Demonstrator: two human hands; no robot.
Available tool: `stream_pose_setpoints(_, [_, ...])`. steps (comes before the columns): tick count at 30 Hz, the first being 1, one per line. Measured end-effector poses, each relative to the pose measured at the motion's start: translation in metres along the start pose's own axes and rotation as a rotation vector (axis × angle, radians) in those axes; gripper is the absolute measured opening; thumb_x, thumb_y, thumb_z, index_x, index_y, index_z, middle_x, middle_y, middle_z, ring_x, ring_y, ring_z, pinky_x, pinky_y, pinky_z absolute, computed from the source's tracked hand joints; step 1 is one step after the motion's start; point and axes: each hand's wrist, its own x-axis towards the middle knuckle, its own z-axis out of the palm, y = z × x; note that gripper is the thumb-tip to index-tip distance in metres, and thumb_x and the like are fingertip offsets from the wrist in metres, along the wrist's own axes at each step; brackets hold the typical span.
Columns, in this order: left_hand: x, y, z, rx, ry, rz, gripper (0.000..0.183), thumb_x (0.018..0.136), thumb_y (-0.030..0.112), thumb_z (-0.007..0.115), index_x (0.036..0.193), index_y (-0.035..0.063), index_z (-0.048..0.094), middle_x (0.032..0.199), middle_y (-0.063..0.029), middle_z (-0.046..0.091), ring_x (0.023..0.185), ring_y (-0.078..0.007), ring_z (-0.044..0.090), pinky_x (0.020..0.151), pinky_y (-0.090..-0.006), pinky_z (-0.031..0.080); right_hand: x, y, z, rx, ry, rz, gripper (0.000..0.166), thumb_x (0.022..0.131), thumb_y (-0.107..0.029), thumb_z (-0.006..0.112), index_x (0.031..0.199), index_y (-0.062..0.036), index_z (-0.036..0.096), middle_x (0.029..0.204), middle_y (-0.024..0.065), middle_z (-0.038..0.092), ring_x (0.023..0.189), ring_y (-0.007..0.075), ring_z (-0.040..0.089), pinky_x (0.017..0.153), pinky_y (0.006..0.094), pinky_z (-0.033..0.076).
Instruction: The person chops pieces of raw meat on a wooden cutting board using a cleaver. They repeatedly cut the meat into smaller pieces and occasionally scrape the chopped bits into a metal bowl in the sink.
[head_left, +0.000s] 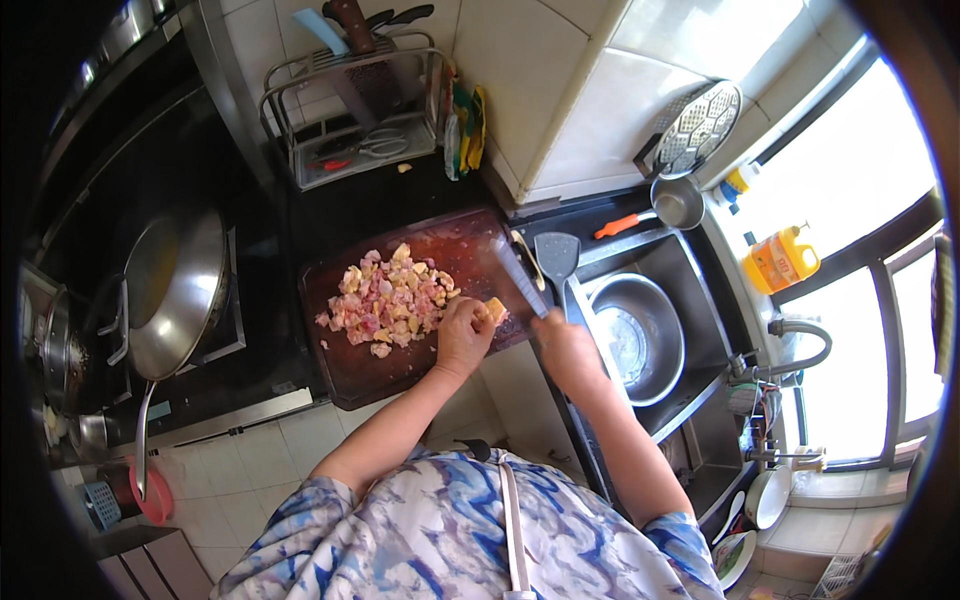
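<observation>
A dark reddish-brown cutting board (367, 386) lies before me, with a heap of chopped raw meat (394, 292), pink with yellow skin, on its left and middle. My left hand (465, 330) rests at the heap's right edge, its fingers curled against a larger meat piece (495, 309). My right hand (562, 341) grips the handle of a knife and is blurred. The knife's blade (517, 277) is raised to the right of that piece, apart from it, and its far end is smeared by motion.
A grey spatula (558, 259) lies right of the board, beside a sink holding a steel basin (671, 360). On the left a wok (176, 322) stands on the stove, handle toward me. A knife rack (300, 169) and an orange-handled ladle (679, 202) are behind.
</observation>
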Motion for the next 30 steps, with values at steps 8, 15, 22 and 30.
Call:
stream_pose_setpoints(8, [0.004, 0.002, -0.006, -0.002, -0.008, -0.050, 0.012, 0.070, 0.002, 0.061, 0.078, 0.0037, 0.052, 0.078, -0.0099, 0.052, 0.060, -0.0251, 0.055, 0.055, -0.0351, 0.046, 0.018, -0.013, -0.015, 0.006, -0.175, 0.076, 0.033, 0.092, -0.032, 0.047, 0.087, -0.0006, 0.057, 0.075, 0.0259, 0.061, 0.077, 0.0443, 0.058, 0.070, 0.0504, 0.046])
stream_pose_setpoints(15, [0.003, 0.000, -0.002, 0.009, 0.057, 0.029, 0.014, 0.071, 0.000, 0.061, 0.079, 0.0044, 0.050, 0.081, -0.0098, 0.050, 0.056, -0.0218, 0.052, 0.054, -0.0326, 0.046, 0.002, -0.039, -0.063, 0.355, 0.385, -0.060, 0.017, 0.092, -0.016, 0.047, 0.091, 0.0009, 0.051, 0.071, 0.0233, 0.059, 0.065, 0.0422, 0.058, 0.054, 0.0434, 0.044])
stream_pose_setpoints(22, [0.009, 0.008, -0.007, -0.012, -0.012, -0.053, 0.011, 0.071, 0.003, 0.060, 0.079, 0.0019, 0.053, 0.079, -0.0115, 0.051, 0.060, -0.0246, 0.054, 0.056, -0.0347, 0.046, 0.018, 0.000, 0.011, -0.141, -0.148, -0.026, 0.031, 0.092, -0.030, 0.048, 0.084, -0.0010, 0.055, 0.066, 0.0215, 0.062, 0.068, 0.0385, 0.063, 0.063, 0.0470, 0.050])
stream_pose_setpoints(30, [0.002, -0.003, -0.003, 0.038, 0.047, 0.009, 0.013, 0.072, -0.001, 0.063, 0.076, 0.0029, 0.051, 0.078, -0.0079, 0.052, 0.052, -0.0167, 0.054, 0.050, -0.0287, 0.046, 0.006, -0.019, -0.038, 0.104, 0.086, -0.002, 0.026, 0.092, -0.026, 0.048, 0.080, -0.0028, 0.051, 0.061, 0.0239, 0.058, 0.060, 0.0424, 0.058, 0.055, 0.0496, 0.046])
